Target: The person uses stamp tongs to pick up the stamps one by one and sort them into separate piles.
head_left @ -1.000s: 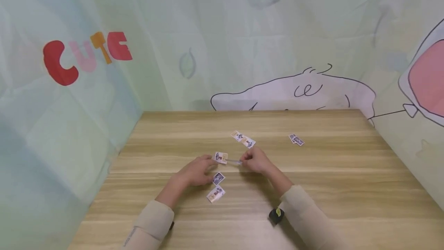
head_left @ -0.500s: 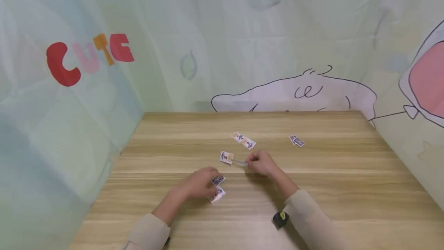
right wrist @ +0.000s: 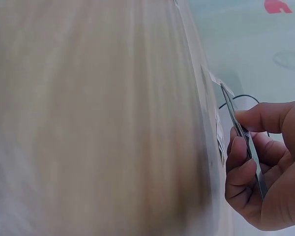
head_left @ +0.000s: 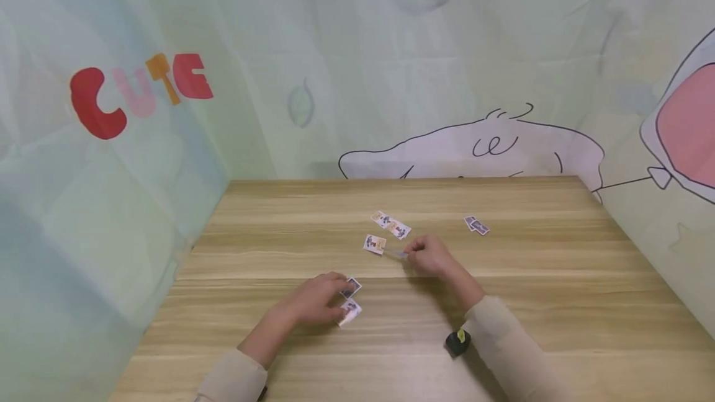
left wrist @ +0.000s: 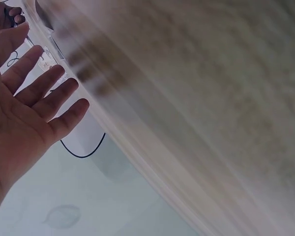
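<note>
My right hand (head_left: 429, 255) pinches a pair of metal tweezers (right wrist: 231, 105) between thumb and fingers. At the tweezers' tips is a small picture card (head_left: 374, 244), just in front of two light picture cards (head_left: 398, 230) laid end to end. My left hand (head_left: 315, 299) has its fingers spread low over the table, as the left wrist view also shows. Its fingertips reach over a dark-patterned card (head_left: 352, 289) and a light picture card (head_left: 352, 311), each partly hidden by the fingers.
Two overlapping dark-patterned cards (head_left: 478, 227) lie at the back right of the wooden table (head_left: 536, 284). Printed cloth (head_left: 268, 79) hangs behind and along the left side. A black wrist device (head_left: 458, 343) sits under the right sleeve.
The tweezers with the picture card have moved right and away, closer to the two end-to-end cards. My left hand has left that card and come back over the two nearer cards.
</note>
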Motion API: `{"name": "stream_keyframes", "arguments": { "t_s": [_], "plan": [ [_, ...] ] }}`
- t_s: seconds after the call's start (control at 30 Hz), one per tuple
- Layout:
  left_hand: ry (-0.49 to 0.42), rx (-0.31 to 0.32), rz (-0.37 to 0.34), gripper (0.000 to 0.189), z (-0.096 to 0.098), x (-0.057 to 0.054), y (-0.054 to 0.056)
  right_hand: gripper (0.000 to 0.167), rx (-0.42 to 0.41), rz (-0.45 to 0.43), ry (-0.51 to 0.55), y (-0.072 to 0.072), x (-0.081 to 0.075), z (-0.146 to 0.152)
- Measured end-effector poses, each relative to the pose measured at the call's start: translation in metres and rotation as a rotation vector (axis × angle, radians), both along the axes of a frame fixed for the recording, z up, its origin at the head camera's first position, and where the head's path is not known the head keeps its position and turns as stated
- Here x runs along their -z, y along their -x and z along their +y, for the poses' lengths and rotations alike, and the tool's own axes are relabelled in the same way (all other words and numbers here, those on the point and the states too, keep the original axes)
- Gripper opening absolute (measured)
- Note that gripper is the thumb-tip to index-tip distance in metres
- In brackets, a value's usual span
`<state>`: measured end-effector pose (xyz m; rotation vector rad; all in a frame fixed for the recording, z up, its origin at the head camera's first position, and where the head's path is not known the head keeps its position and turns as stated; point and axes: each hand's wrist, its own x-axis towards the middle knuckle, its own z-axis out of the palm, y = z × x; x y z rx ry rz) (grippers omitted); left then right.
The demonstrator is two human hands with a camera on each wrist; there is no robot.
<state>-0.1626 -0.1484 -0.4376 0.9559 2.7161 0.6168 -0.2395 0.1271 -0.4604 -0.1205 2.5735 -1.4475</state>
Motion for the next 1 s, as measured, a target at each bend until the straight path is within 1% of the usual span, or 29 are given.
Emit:
{"name": "stream_keyframes", "arguments": {
  "t_s": [0.07,0.17,0.27,0.4,0.53,0.73,1.0],
  "plan": [
    [0.010,-0.002,0.006,0.047,-0.001,-0.001,0.000,0.013,0.002,0.002,0.007,0.003,-0.001,0.002],
    [0.024,-0.004,0.015,0.048,-0.001,-0.001,-0.001,0.015,-0.007,0.037,-0.004,0.007,-0.002,0.006],
    [0.040,0.008,0.019,0.046,-0.001,0.001,-0.002,0.015,-0.004,0.045,-0.005,0.010,-0.001,0.010],
    [0.051,0.027,0.026,0.045,0.000,0.004,-0.004,0.015,0.012,0.010,0.004,0.014,0.001,0.013],
    [0.044,0.026,0.028,0.045,-0.001,0.005,-0.005,0.017,0.035,0.000,-0.005,0.020,0.000,0.016],
    [0.030,0.022,0.024,0.044,-0.002,0.004,-0.006,0.015,0.095,-0.042,0.048,0.027,-0.003,0.016],
    [0.035,0.007,0.020,0.044,-0.002,0.003,-0.008,0.015,0.131,-0.074,0.078,0.031,-0.003,0.013]
  ]
}}
